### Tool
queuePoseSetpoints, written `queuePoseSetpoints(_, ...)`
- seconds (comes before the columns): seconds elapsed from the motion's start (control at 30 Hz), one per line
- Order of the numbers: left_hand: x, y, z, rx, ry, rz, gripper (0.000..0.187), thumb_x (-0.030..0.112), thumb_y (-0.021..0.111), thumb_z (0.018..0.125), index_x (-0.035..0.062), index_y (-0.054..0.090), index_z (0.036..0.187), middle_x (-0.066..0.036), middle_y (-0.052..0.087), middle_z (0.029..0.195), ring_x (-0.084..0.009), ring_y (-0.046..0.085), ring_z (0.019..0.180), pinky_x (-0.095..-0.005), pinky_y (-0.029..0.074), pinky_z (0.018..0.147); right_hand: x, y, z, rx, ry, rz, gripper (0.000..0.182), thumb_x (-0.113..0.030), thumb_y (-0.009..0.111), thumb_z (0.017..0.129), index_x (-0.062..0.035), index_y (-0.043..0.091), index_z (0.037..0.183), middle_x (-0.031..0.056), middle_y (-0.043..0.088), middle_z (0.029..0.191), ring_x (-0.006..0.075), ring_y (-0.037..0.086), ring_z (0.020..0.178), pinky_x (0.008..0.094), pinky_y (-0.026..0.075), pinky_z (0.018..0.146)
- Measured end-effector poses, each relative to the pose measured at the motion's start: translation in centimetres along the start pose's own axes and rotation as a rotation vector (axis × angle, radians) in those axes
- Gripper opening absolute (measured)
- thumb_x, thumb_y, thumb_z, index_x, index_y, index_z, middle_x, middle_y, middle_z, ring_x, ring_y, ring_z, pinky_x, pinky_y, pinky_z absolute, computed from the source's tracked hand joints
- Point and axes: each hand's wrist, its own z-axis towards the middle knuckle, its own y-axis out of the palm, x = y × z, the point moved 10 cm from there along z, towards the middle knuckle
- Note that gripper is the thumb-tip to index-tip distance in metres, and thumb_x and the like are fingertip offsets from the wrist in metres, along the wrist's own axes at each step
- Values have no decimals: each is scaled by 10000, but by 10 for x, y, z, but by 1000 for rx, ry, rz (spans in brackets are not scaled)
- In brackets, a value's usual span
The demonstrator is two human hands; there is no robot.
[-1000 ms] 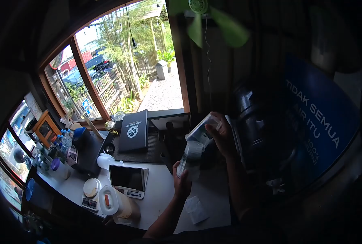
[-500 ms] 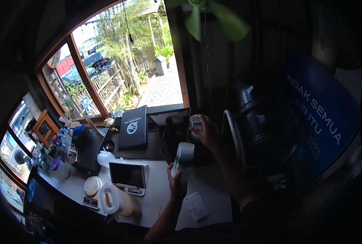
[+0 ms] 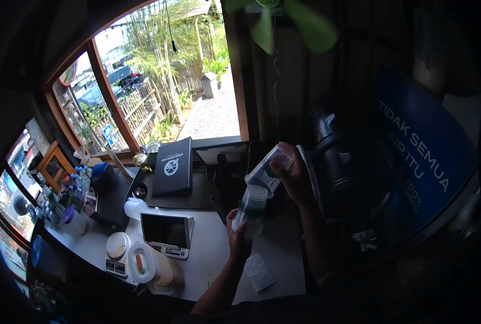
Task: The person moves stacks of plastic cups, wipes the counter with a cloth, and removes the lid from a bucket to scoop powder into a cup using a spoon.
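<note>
We see bare white counter (image 3: pixel 208 254) at lower centre, between the tablet (image 3: pixel 165 231) and a folded paper (image 3: pixel 260 272); a hand could pass there. Left of it our way is crowded: a lidded jug (image 3: pixel 149 268), a small scale (image 3: pixel 117 254) and bottles (image 3: pixel 78 186). To the right a dark water dispenser (image 3: pixel 348 178) blocks passage. A black box (image 3: pixel 172 166) closes the upper centre.

left hand (image 3: pixel 239 233) grips an upright clear cup (image 3: pixel 251 208) above the white counter (image 3: pixel 213 259). right hand (image 3: pixel 293 178) holds a second cup (image 3: pixel 266 171) tilted, mouth at the first cup's rim. crumpled paper (image 3: pixel 259 272) lies nearby.
</note>
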Motion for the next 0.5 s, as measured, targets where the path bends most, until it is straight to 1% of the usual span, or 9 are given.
queuePoseSetpoints(0.03, 0, -2, -1, 4, -2, -16, 710, 362, 707, 841, 79, 313, 1360, -141, 461, 1222, -267, 532, 1130, -406, 498, 938, -8, -19, 9, 127, -67, -40, 702, -461, 724, 858, -74, 452, 1377, 214, 575, 1261, 331, 589, 1173, 424, 468, 1010)
queuePoseSetpoints(0.07, -1, -5, -3, 6, -6, -29, 713, 370, 709, 840, 80, 315, 1358, -143, 461, 1221, -268, 533, 1126, -409, 501, 933, -9, -30, 15, 204, -160, -197, 670, -410, 735, 861, -81, 456, 1373, 217, 572, 1250, 338, 577, 1180, 431, 476, 983)
queuePoseSetpoints(0.17, 0, -16, -8, 33, 4, -38, 728, 394, 719, 834, 85, 315, 1354, -149, 458, 1225, -275, 530, 1127, -418, 502, 931, 19, -26, 26, 234, -204, -496, 638, -350, 749, 855, -87, 464, 1362, 213, 571, 1244, 350, 582, 1153, 443, 486, 944)
queuePoseSetpoints(0.2, 1, -20, -8, 45, 16, -36, 734, 402, 722, 831, 86, 314, 1353, -152, 455, 1228, -277, 528, 1129, -421, 502, 932, 25, -13, 24, 188, -191, -485, 621, -318, 753, 850, -97, 468, 1355, 210, 572, 1234, 360, 588, 1123, 444, 498, 912)
queuePoseSetpoints(0.3, 0, -30, -8, 49, 10, -21, 771, 432, 736, 821, 88, 302, 1357, -152, 446, 1239, -282, 518, 1144, -427, 495, 945, 26, 4, 21, 174, -197, -443, 625, -326, 752, 859, -93, 468, 1364, 179, 606, 1189, 329, 598, 1131, 425, 480, 945)
queuePoseSetpoints(0.33, 2, -31, -7, 55, 15, -17, 778, 438, 739, 820, 88, 298, 1358, -153, 444, 1242, -284, 515, 1149, -428, 492, 949, 18, 14, 20, 158, -236, -460, 647, -350, 758, 847, -96, 462, 1364, 187, 604, 1207, 345, 596, 1147, 430, 487, 940)
queuePoseSetpoints(0.43, 4, -32, -10, 70, 9, -10, 796, 452, 743, 818, 87, 289, 1361, -154, 440, 1249, -287, 509, 1158, -432, 486, 958, 39, 41, 23, 68, -200, -614, 648, -356, 756, 837, -106, 464, 1358, 202, 593, 1237, 366, 607, 1140, 436, 532, 866)
queuePoseSetpoints(0.5, 7, -35, -11, 74, 29, -20, 801, 456, 744, 821, 85, 284, 1362, -156, 440, 1250, -287, 510, 1157, -434, 485, 962, 43, 39, 20, 103, -200, -615, 630, -306, 761, 832, -98, 465, 1348, 201, 593, 1237, 379, 601, 1144, 446, 514, 903)
